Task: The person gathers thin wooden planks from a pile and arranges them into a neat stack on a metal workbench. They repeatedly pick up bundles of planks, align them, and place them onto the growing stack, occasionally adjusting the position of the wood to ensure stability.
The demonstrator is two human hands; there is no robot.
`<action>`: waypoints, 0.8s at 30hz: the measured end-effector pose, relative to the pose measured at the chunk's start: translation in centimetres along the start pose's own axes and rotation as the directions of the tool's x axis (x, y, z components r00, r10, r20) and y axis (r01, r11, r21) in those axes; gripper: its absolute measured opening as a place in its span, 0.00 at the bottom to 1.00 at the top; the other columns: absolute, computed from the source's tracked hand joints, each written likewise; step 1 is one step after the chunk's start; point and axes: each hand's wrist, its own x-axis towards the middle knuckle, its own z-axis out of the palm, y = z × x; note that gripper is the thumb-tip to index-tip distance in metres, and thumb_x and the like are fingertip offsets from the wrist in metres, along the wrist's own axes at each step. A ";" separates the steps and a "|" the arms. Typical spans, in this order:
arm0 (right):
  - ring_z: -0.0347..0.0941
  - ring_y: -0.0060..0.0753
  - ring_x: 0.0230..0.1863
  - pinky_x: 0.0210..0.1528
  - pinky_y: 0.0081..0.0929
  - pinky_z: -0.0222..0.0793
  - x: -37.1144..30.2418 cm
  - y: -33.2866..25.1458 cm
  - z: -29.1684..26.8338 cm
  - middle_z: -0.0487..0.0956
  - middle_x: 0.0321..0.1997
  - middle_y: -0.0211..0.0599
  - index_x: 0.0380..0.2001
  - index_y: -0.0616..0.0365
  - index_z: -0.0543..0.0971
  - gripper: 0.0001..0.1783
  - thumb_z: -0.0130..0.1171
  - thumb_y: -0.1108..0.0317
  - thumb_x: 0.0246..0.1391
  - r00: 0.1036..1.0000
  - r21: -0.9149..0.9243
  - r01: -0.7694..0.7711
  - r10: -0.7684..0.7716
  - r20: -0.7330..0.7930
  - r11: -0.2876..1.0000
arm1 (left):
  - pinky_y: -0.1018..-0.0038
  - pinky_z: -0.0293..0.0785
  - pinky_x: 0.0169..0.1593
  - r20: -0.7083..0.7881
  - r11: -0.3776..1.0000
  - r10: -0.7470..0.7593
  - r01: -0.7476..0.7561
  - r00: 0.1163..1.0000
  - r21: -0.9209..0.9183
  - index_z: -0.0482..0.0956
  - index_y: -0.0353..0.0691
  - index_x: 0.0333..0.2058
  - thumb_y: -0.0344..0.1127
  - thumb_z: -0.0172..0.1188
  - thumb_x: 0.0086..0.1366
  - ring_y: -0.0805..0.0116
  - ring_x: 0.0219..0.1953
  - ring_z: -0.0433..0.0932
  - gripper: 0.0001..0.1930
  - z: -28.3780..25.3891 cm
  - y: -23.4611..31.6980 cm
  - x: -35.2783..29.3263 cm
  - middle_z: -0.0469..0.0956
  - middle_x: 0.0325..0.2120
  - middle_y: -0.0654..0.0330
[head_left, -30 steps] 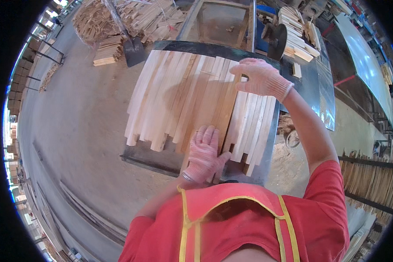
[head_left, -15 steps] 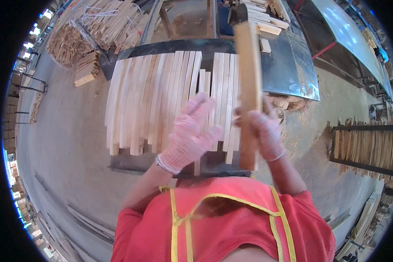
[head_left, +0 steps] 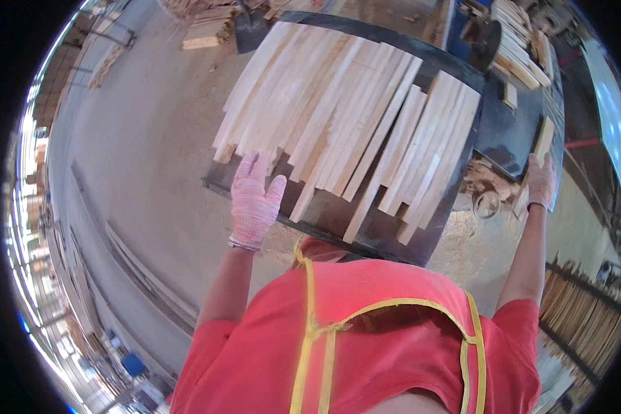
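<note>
Pale wooden strips (head_left: 324,103) lie side by side across a dark tabletop (head_left: 421,241), their near ends uneven. My left hand (head_left: 253,203), in a pinkish-white knitted glove, is at the near left ends of the strips. Its fingers and thumb are apart, the fingertips over or against the ends; which of the two I cannot tell. Out to the far right, my gloved right hand (head_left: 541,181) is closed around a wooden strip (head_left: 544,138), which shows above and below the hand. My right arm is stretched out beside the table.
Beyond the table's right side is a dark metal surface (head_left: 497,138) with a round dark blade (head_left: 486,45) and stacked wood pieces (head_left: 514,41). Wood scraps and sawdust lie below it. A rack of thin strips (head_left: 579,317) stands at right; long boards (head_left: 145,276) lie on the left floor.
My right hand has carried the wooden strip away from in front of me to the far right. The left hand has moved left to the strip ends. The whole view has turned.
</note>
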 end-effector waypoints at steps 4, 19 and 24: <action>0.72 0.52 0.68 0.69 0.40 0.67 0.2 -11.1 -4.2 0.75 0.68 0.51 0.67 0.59 0.74 0.32 0.65 0.57 0.64 0.919 0.325 0.391 -0.343 -0.196 0.861 | 0.54 0.71 0.63 0.016 0.998 0.021 -0.022 1.000 0.059 0.79 0.40 0.58 0.36 0.69 0.60 0.44 0.57 0.76 0.26 -0.3 0.5 -0.2 0.78 0.55 0.46; 0.70 0.53 0.69 0.69 0.45 0.67 1.8 -45.7 -1.1 0.75 0.68 0.48 0.73 0.49 0.66 0.38 0.59 0.46 0.64 0.645 0.299 0.679 -0.740 0.194 0.670 | 0.48 0.64 0.65 0.110 0.925 0.368 -0.376 0.923 0.062 0.74 0.37 0.57 0.45 0.73 0.48 0.44 0.62 0.67 0.37 4.5 3.3 5.9 0.70 0.57 0.51; 0.76 0.58 0.63 0.64 0.49 0.72 1.9 -47.9 -1.8 0.79 0.62 0.55 0.72 0.48 0.66 0.40 0.57 0.41 0.64 0.604 0.214 0.598 -0.610 0.512 0.772 | 0.46 0.61 0.67 0.149 0.930 0.360 -0.367 0.921 0.027 0.71 0.37 0.60 0.53 0.74 0.46 0.44 0.65 0.65 0.44 5.3 2.3 6.1 0.68 0.59 0.51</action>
